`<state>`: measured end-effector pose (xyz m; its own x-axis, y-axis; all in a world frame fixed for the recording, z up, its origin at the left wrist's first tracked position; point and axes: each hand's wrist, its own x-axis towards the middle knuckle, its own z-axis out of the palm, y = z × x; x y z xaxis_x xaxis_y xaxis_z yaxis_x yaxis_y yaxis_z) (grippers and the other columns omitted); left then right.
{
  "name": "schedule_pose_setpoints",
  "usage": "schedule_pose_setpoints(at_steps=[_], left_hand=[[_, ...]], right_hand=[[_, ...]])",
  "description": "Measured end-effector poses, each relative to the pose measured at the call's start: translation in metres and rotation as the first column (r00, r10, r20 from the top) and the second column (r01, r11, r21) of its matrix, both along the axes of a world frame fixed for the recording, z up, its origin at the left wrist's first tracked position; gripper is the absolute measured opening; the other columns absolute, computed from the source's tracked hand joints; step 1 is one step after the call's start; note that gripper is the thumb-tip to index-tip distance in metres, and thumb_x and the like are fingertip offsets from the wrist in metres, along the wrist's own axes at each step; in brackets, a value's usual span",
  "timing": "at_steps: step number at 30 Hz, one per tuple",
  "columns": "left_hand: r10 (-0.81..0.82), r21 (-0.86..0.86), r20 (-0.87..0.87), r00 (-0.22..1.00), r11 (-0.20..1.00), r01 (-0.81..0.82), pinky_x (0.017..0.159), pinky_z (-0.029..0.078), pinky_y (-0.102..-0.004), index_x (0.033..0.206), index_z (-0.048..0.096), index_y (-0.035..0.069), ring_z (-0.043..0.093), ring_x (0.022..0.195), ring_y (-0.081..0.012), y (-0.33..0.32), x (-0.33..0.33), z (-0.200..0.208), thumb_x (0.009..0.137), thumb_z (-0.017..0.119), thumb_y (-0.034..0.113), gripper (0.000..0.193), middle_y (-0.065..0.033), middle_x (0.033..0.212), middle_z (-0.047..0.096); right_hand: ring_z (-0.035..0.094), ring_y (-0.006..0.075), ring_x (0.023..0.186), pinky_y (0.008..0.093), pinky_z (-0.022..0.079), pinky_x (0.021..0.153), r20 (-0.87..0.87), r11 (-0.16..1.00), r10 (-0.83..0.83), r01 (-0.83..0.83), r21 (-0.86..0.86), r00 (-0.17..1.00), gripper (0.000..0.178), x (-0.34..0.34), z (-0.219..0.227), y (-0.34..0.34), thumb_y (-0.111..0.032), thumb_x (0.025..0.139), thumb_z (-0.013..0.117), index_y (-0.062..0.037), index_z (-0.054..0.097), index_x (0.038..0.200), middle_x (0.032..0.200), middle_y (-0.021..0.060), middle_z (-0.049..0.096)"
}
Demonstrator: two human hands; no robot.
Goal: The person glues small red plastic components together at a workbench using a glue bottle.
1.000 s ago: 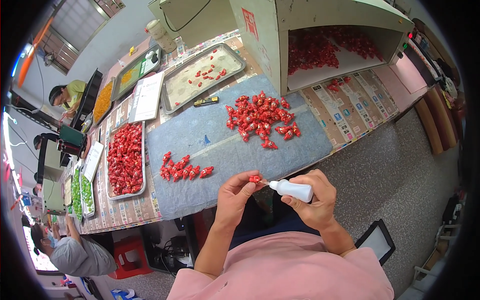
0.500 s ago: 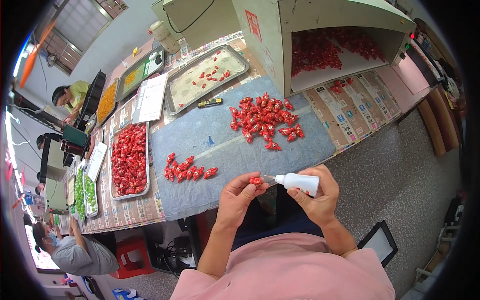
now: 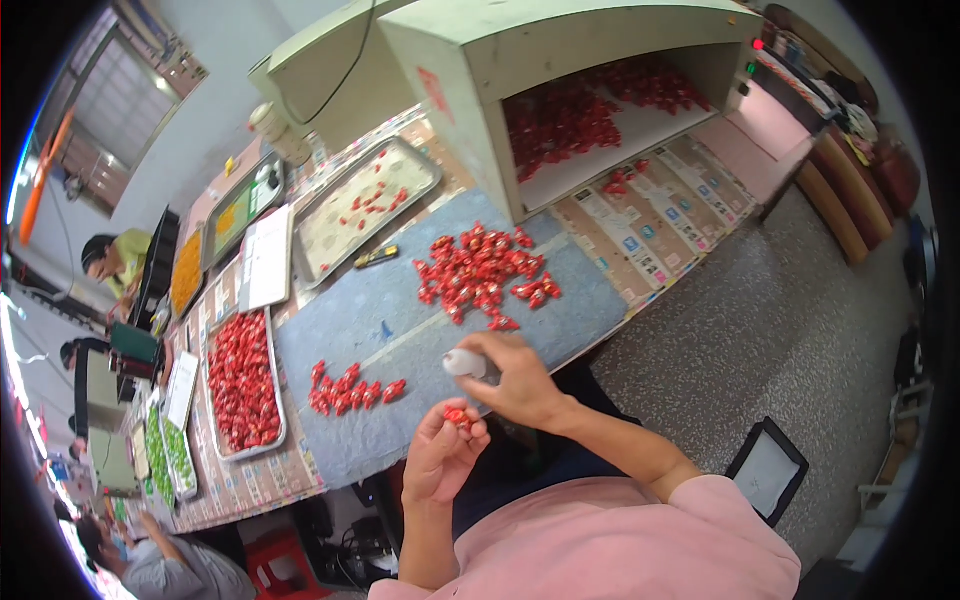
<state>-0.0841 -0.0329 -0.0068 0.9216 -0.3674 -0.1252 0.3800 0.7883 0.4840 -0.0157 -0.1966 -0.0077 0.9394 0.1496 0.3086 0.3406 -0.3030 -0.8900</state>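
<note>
Between the fingertips of my left hand (image 3: 437, 458) is a small glossy red figurine (image 3: 459, 417), just off the table's front edge. My right hand (image 3: 520, 380) grips a white squeeze bottle (image 3: 465, 363) over the front of the blue cloth (image 3: 350, 440). The bottle appears nearly end-on, so its thin tip does not show; whether it touches the cloth I cannot tell. Beyond it lies a big heap of red figurines (image 3: 475, 265). A smaller group of red figurines (image 3: 350, 392) rests to the left on the same cloth.
A metal tray (image 3: 283, 420) full of red pieces stands at the left. Farther back are a tray with few red bits (image 3: 335, 232), a black-and-yellow tool (image 3: 376, 257) and white papers (image 3: 267, 260). A box-shaped machine (image 3: 450, 110) holds more red pieces. Other people sit along the left.
My right hand has carried the bottle forward and left, away from the figurine, to above the cloth. My left hand still holds the figurine, slightly lower. The whole view has shifted.
</note>
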Motion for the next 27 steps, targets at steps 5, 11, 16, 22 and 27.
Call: schedule_pose_setpoints(at_steps=[5,11,16,22,27], left_hand=[[-0.016,-0.008,-0.003,1.000,1.000,0.016,0.089,0.053,-0.0377,0.119,0.058,0.004,0.062,0.096,-0.0234,-0.002,0.001,-0.002,0.092,0.062,0.010,0.027,-0.0139,0.109,0.062],[-0.016,-0.024,0.031,0.999,1.000,0.016,0.086,0.053,-0.0378,0.115,0.060,0.005,0.062,0.095,-0.0235,-0.002,-0.002,-0.002,0.089,0.067,0.010,0.028,-0.0132,0.108,0.062],[-0.026,-0.011,0.015,1.000,1.000,0.027,0.082,0.049,-0.0343,0.114,0.062,0.006,0.061,0.090,-0.0213,-0.007,-0.004,-0.004,0.086,0.069,0.009,0.029,-0.0128,0.108,0.062],[-0.052,-0.005,0.017,0.999,0.999,0.052,0.081,0.048,-0.0338,0.115,0.063,0.005,0.061,0.088,-0.0201,-0.013,-0.007,-0.003,0.086,0.069,0.008,0.030,-0.0127,0.109,0.062],[-0.042,0.064,0.030,0.999,0.997,0.040,0.076,0.046,-0.0308,0.114,0.063,0.007,0.058,0.087,-0.0173,-0.009,-0.008,-0.001,0.087,0.069,0.011,0.028,-0.0098,0.107,0.061]], right_hand=[[0.062,0.0306,0.099,0.0383,0.048,0.088,0.149,0.999,-0.032,0.030,0.018,0.988,0.036,-0.001,0.008,-0.013,-0.011,0.076,0.073,-0.0044,0.062,0.109,0.106,0.0137,0.066],[0.061,0.0299,0.104,0.0387,0.046,0.092,0.309,0.959,-0.251,0.279,-0.048,0.917,0.019,0.062,0.020,-0.081,-0.005,0.082,0.065,-0.0024,0.066,0.101,0.103,0.0143,0.066],[0.058,0.0350,0.097,0.0427,0.047,0.085,0.487,0.858,-0.301,0.456,-0.238,0.820,0.015,0.175,0.000,-0.120,-0.003,0.080,0.058,-0.0030,0.069,0.091,0.096,0.0145,0.065],[0.059,0.0353,0.098,0.0449,0.050,0.082,0.546,0.656,-0.258,0.559,-0.506,0.797,0.024,0.235,-0.025,-0.123,-0.004,0.069,0.060,-0.0064,0.072,0.089,0.098,0.0162,0.064],[0.060,0.0346,0.100,0.0444,0.052,0.080,0.438,0.629,-0.231,0.477,-0.614,0.869,0.022,0.226,-0.014,-0.118,-0.006,0.071,0.056,-0.0021,0.070,0.088,0.099,0.0182,0.063]])
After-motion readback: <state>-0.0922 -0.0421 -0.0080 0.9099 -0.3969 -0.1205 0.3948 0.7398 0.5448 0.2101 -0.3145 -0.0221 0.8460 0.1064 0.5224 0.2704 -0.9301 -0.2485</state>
